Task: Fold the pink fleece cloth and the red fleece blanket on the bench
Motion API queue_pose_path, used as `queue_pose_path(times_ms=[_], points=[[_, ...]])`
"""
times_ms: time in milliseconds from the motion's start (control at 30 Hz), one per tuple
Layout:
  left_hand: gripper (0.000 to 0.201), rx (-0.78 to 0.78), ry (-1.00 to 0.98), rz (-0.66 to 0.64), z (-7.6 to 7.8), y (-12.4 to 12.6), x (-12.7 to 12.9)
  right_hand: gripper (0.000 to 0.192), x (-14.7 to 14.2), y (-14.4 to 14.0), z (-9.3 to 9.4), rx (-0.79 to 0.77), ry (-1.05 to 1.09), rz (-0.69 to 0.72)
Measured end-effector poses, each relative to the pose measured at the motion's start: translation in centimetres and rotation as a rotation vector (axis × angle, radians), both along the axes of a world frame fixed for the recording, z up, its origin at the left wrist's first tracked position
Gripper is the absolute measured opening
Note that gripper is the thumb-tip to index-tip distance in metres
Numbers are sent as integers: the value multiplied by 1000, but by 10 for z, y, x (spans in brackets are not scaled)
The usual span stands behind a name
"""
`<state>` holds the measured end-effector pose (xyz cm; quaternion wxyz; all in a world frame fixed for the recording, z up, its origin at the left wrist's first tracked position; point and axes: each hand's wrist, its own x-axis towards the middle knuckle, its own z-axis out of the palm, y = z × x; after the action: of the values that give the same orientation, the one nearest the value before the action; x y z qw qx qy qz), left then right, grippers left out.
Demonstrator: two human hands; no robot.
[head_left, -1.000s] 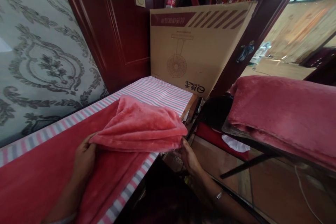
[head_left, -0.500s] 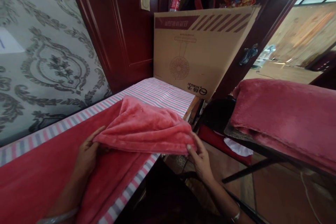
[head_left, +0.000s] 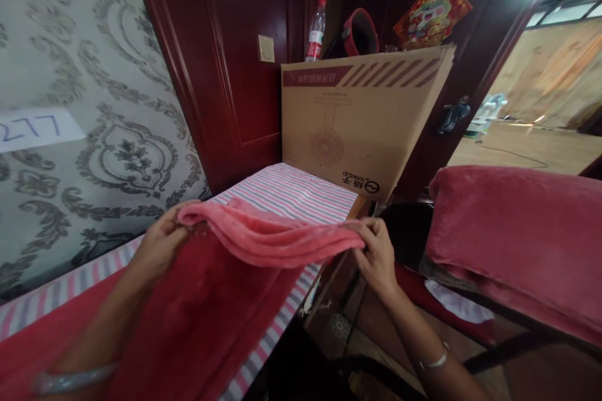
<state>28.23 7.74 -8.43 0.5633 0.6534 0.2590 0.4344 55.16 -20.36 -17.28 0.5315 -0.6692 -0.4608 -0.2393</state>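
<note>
A plush red-pink blanket [head_left: 211, 307] lies along a table, its far end lifted in a folded, sagging band. My left hand [head_left: 164, 238] grips the left corner of that band, fingers closed round the cloth. At the right corner, my right hand [head_left: 376, 254] pinches the fabric between thumb and fingers. Between the two hands the band droops slightly above the table. Beneath lies a striped cloth [head_left: 296, 182] in white, pink and grey, showing past the blanket at the far end and along both sides.
A cardboard fan box [head_left: 362, 125] stands at the table's far end, with a plastic bottle [head_left: 316, 31] behind its top edge. To the right, a folded pink blanket [head_left: 517, 232] rests on a dark-framed support. Patterned wallpaper [head_left: 136, 138] borders the left side.
Both hands have raised the blanket's far end, and the light pink flap now hangs as a narrower folded band. The view has tilted up a little.
</note>
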Motion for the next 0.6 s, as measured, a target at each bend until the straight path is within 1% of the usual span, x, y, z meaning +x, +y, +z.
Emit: queue_pose_path(times_ms=[67, 133, 233, 300, 333, 400, 467, 533, 600], points=[[34, 129, 4, 38, 35, 12, 26, 20, 22, 19, 28, 166, -25, -43], [22, 191, -89, 81, 72, 25, 55, 16, 41, 36, 57, 333, 14, -31], [14, 294, -219, 107, 123, 41, 101, 18, 65, 56, 96, 485, 155, 76], [15, 376, -274, 139, 151, 51, 132, 16, 84, 69, 116, 552, 222, 138], [17, 410, -290, 161, 163, 56, 148, 16, 95, 77, 124, 587, 256, 168], [19, 452, -284, 207, 180, 67, 178, 16, 122, 95, 133, 661, 370, 247], [21, 471, -224, 250, 190, 80, 207, 19, 150, 115, 136, 725, 525, 339], [23, 490, -122, 261, 191, 93, 234, 23, 175, 134, 130, 778, 653, 399], [26, 506, -39, 241, 182, 108, 258, 26, 194, 152, 117, 812, 756, 404]])
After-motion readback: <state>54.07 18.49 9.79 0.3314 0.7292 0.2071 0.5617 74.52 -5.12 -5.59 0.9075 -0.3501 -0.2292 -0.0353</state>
